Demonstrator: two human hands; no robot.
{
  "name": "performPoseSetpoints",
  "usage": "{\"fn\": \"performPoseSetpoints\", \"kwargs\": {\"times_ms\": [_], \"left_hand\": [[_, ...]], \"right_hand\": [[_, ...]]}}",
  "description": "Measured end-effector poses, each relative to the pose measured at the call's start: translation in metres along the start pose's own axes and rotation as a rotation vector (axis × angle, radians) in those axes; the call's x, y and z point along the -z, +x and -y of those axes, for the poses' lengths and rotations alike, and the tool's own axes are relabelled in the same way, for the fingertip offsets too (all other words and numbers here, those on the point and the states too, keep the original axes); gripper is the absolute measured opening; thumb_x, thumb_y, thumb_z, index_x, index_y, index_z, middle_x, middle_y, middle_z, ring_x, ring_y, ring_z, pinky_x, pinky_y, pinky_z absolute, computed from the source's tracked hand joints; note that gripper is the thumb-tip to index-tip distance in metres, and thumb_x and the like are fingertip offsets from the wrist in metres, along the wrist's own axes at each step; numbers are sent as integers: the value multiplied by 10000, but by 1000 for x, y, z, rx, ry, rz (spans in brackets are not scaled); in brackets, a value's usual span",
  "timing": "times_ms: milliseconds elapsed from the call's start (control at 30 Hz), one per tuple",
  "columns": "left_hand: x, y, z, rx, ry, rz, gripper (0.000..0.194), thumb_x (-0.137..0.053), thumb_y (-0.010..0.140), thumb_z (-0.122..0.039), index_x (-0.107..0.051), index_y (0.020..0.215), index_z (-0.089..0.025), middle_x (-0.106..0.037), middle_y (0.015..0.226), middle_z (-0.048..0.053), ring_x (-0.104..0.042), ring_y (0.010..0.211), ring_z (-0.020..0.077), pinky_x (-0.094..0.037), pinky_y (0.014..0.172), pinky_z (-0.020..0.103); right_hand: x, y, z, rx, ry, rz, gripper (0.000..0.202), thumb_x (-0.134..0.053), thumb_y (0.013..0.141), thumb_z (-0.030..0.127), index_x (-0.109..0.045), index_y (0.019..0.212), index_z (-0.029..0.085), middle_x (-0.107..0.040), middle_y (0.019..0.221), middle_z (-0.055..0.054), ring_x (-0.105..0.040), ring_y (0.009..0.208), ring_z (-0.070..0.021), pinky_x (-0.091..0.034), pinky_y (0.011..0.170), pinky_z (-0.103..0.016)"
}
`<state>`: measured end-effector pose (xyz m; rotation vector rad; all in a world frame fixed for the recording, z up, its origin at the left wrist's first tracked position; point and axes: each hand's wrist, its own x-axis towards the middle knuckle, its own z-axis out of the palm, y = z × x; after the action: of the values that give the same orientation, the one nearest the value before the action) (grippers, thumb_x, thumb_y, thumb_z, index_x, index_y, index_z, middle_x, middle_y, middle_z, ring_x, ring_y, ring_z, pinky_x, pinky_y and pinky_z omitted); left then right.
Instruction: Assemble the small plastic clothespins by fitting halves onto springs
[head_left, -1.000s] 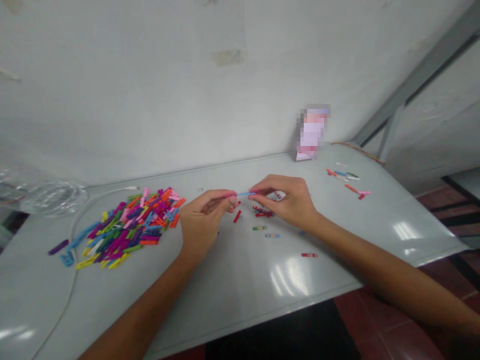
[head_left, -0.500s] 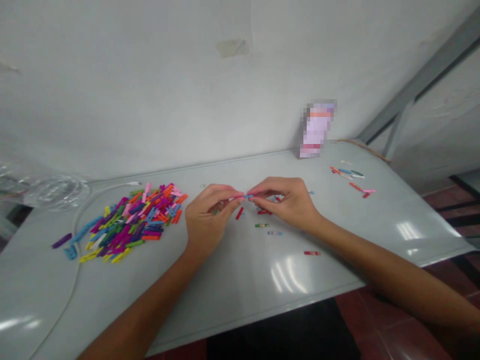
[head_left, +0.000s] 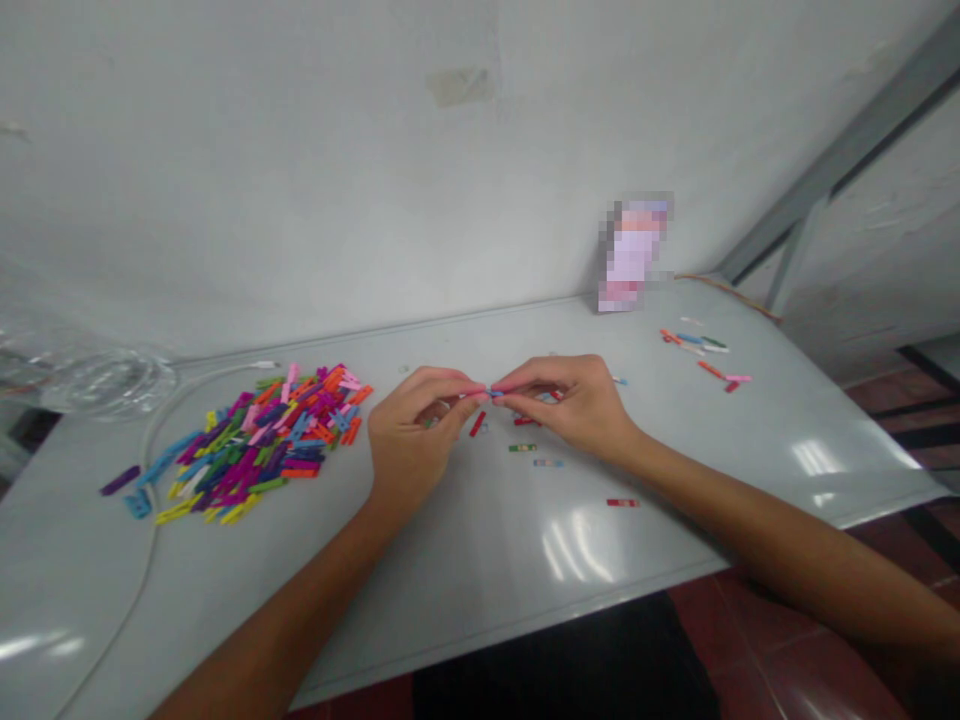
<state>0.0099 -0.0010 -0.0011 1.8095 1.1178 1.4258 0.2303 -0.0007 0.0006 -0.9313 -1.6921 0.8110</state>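
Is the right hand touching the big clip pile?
No, the right hand holds a small blue piece while the pile lies left of the left hand.

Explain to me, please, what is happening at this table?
A person is pinching a small blue piece between the fingertips of the left hand and the right hand, above the table. Left of the hands lies a heap of coloured clips. A green clip, a light-blue clip and a red clip lie apart, nearer the person than the fingertips.
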Motion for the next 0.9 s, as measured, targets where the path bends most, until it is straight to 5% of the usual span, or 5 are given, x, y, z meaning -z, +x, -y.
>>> {"fn": "performPoseSetpoints", "kwargs": {"times_ms": [233,900], "left_hand": [[-1,-1,2,65,-58,8,28,-884,922,-257,-882,913,-230,-799,976,26,-592,481,54,-468,395,177],[0,1,-1,103,-64,53,45,-877,914,-262,-877,928,-220,-801,984,50,-684,594,103,-492,389,160]], "right_hand": [[0,-1,1,-15,-2,-13,152,-903,967,365,-902,986,214,-873,876,-45,-810,736,-174,-702,720,-286],[-1,1,2,-17,28,0,167,-892,983,385,-890,971,218,-853,896,-37,-782,738,-152,-647,708,-269]]}}
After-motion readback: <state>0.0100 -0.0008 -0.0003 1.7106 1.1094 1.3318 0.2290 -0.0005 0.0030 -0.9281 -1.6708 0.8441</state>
